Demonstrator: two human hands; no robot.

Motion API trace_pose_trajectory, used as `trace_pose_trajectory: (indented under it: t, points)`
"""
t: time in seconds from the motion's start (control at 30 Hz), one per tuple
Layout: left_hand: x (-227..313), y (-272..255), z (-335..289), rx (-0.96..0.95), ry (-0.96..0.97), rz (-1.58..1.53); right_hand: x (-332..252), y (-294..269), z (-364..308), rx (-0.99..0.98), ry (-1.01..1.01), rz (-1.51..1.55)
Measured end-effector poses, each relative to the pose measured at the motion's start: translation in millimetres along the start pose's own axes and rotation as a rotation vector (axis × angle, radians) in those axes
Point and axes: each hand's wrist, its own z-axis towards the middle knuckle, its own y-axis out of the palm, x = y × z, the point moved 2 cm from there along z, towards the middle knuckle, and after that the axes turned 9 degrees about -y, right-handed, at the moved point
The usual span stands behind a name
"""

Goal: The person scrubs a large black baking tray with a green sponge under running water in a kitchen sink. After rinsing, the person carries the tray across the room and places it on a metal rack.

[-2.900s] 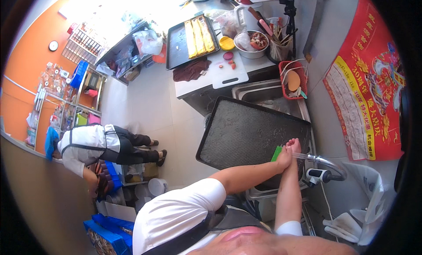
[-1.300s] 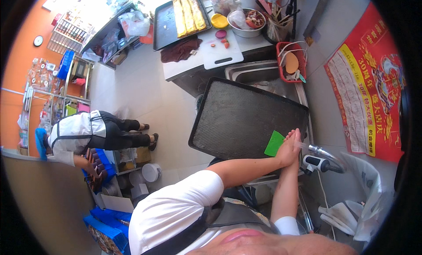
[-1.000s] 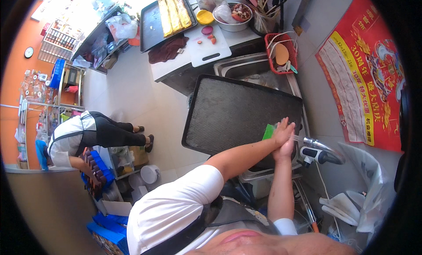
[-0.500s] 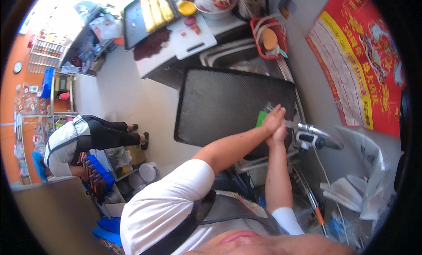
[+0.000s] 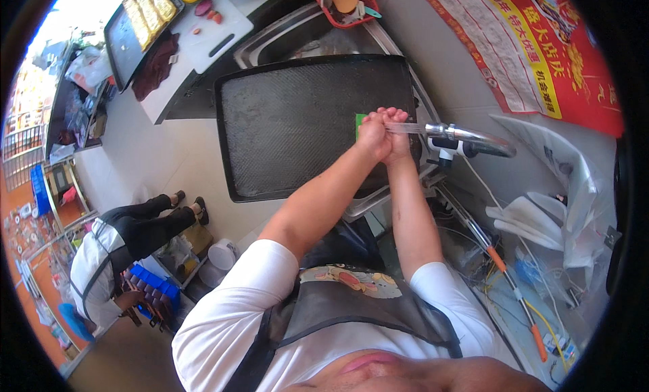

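Note:
My left hand (image 5: 373, 136) and my right hand (image 5: 397, 143) are pressed together with fingers closed, over the right part of a large black ribbed baking tray (image 5: 304, 121). Water runs onto them from a chrome faucet (image 5: 466, 135). A green scouring pad (image 5: 360, 125) shows at the left hand's edge; whether it is gripped or lies on the tray is unclear. What is between the palms is hidden. The tray lies across the metal sink (image 5: 250, 52).
A red basket (image 5: 348, 13) stands behind the sink. Left of it, a counter bears a white cutting board (image 5: 216, 37) and a tray of long golden pastries (image 5: 128, 40). A person (image 5: 101, 257) bends over shelves at left. Clear plastic bags (image 5: 541, 223) hang at right.
My view has shifted, so the tray, sink and hands appear higher and further left. The two hands stay together by the faucet, and water now visibly runs onto them.

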Motion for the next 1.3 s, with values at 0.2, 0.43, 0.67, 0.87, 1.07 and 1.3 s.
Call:
trace_pose_trajectory:
  t: [0.2, 0.43, 0.67, 0.87, 1.07, 1.3]
  points:
    - [-4.2, -6.6, 0.8, 0.221, -0.050, 0.438, -5.6, 4.4, -16.7, 0.166, 0.118, -0.119]
    - [13.9, 8.8, -23.8, 0.245, 0.508, 1.661, 8.8, -2.1, -19.6, 0.433, 0.075, -0.167]
    - [21.0, -2.3, -44.9, 0.094, 0.558, 1.732, 29.1, 5.8, 67.1, 0.636, 0.006, -0.467]
    - [-17.4, 38.7, -103.1, -0.162, 0.577, 2.135, 21.1, -16.6, 92.3, 0.421, -0.357, -1.370]
    - [5.9, 65.9, -96.2, -0.261, 0.515, 2.371, 31.7, 22.9, 64.3, -0.317, -0.232, -1.903]
    - [-45.0, 96.2, -116.1, -0.940, 0.372, 1.973, 34.9, 58.4, 42.1, -0.616, 0.001, -2.212]
